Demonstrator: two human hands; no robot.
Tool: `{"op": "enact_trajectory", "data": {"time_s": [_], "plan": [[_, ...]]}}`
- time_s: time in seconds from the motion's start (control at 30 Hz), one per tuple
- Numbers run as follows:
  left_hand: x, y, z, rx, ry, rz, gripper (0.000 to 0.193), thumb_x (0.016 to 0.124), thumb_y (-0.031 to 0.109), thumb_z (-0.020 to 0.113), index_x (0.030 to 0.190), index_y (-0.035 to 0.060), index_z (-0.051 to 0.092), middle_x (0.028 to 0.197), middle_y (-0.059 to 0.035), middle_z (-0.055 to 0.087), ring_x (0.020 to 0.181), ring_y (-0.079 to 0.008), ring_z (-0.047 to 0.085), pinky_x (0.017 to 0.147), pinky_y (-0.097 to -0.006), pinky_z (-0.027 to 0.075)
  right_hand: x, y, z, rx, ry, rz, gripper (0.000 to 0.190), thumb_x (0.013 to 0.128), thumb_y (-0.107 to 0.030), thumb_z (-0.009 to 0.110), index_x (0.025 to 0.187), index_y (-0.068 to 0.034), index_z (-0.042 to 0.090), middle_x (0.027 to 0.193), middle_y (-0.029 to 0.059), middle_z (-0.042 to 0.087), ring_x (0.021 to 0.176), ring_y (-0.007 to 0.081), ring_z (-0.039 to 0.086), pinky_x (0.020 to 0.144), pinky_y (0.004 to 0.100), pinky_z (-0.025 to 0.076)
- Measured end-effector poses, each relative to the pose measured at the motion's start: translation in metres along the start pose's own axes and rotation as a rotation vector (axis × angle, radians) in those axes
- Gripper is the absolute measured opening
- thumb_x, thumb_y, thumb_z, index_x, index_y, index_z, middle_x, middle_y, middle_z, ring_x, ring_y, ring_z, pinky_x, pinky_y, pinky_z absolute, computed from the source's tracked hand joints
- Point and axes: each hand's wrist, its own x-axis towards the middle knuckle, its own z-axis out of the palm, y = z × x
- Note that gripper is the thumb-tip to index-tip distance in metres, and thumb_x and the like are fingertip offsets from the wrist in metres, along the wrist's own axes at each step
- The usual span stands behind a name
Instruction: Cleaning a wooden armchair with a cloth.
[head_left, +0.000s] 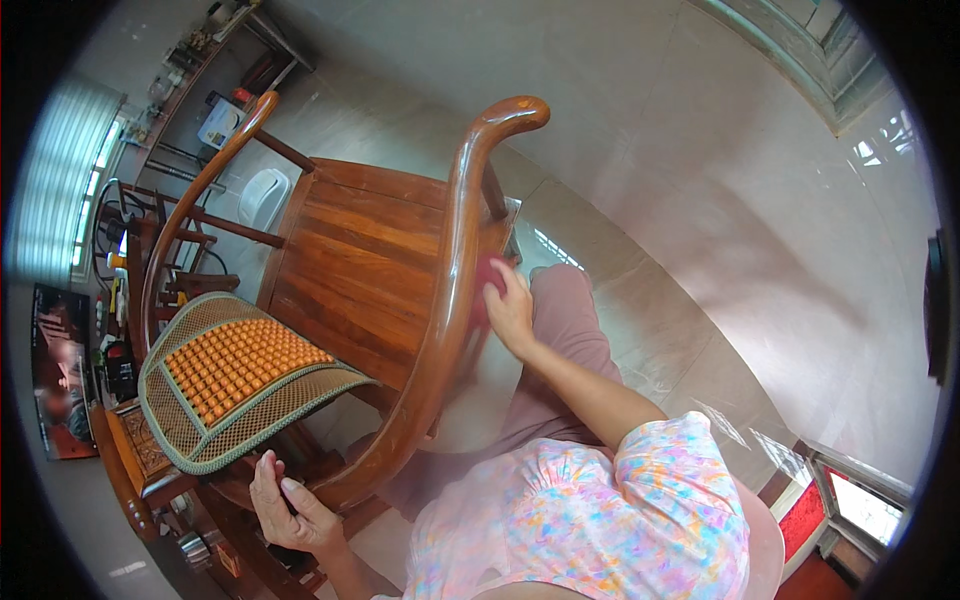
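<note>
A varnished wooden armchair with a slatted seat (360, 262) stands in front of me, its curved armrest (457, 225) nearest my lap. My right hand (511, 309) is on the outer side of that armrest, closed on a red cloth (480, 306), which is blurred and partly hidden behind the wood. At the lower left, my left hand (292, 506) is by the chair's back, below the backrest cushion; its fingers and thumb are bent towards each other, and whether they grip anything is unclear. The cushion (240, 375) has a mesh border and orange beads.
A carved wooden panel (139, 439) lies beyond the cushion. At the left are a screen (64, 375) and a cluttered wooden rack. A white plastic stool (264, 196) and a box (221, 124) are past the far armrest. A pink plastic seat (757, 525) is under me.
</note>
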Motion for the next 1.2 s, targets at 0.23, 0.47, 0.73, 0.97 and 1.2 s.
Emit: {"op": "enact_trajectory", "data": {"time_s": [0.23, 0.47, 0.73, 0.97, 1.2], "plan": [[0.001, 0.003, 0.002, 0.000, -0.024, 0.001, 0.028, 0.084, 0.003, 0.040, 0.104, -0.0101, 0.054, 0.094, -0.0198, 0.060, 0.079, -0.0293, 0.058, 0.065, -0.0315, 0.051, -0.006, 0.041, 0.029, -0.440, -0.295, -0.055, 0.033, 0.075, -0.012, 0.055, 0.107, -0.012, 0.054, 0.102, 0.0173, 0.045, 0.084, 0.0387, 0.053, 0.072, 0.0472, 0.045], [0.001, 0.002, -0.003, 0.015, -0.067, -0.053, 0.030, 0.081, 0.002, 0.039, 0.104, -0.0102, 0.055, 0.096, -0.0191, 0.060, 0.079, -0.0265, 0.059, 0.068, -0.0306, 0.050, 0.020, 0.029, -0.011, 0.019, -0.407, 0.503, 0.040, 0.070, -0.013, 0.052, 0.110, -0.007, 0.055, 0.088, 0.0195, 0.062, 0.075, 0.0284, 0.062, 0.071, 0.0366, 0.047], [-0.009, -0.002, 0.000, -0.006, -0.040, -0.082, 0.032, 0.080, 0.001, 0.037, 0.103, -0.0102, 0.055, 0.095, -0.0180, 0.060, 0.080, -0.0247, 0.058, 0.068, -0.0314, 0.049, 0.165, 0.050, -0.016, -0.366, -0.030, -0.160, 0.036, 0.072, -0.009, 0.052, 0.107, -0.008, 0.056, 0.103, 0.0186, 0.054, 0.092, 0.0355, 0.053, 0.081, 0.0414, 0.043], [-0.012, -0.001, -0.004, 0.009, -0.040, -0.096, 0.033, 0.079, 0.001, 0.036, 0.103, -0.0100, 0.055, 0.096, -0.0182, 0.060, 0.082, -0.0248, 0.058, 0.070, -0.0316, 0.049, 0.154, 0.049, 0.001, -0.575, -0.161, -0.135, 0.038, 0.075, -0.007, 0.050, 0.113, -0.007, 0.049, 0.101, 0.0199, 0.045, 0.090, 0.0386, 0.049, 0.077, 0.0450, 0.043], [-0.011, -0.002, -0.002, -0.003, -0.041, -0.127, 0.033, 0.079, 0.001, 0.036, 0.103, -0.0096, 0.055, 0.096, -0.0177, 0.060, 0.083, -0.0251, 0.058, 0.070, -0.0316, 0.049, 0.075, 0.066, 0.017, -0.565, -0.097, -0.328, 0.040, 0.070, 0.002, 0.049, 0.110, 0.003, 0.046, 0.102, 0.0308, 0.042, 0.084, 0.0451, 0.051, 0.071, 0.0483, 0.045]]}}
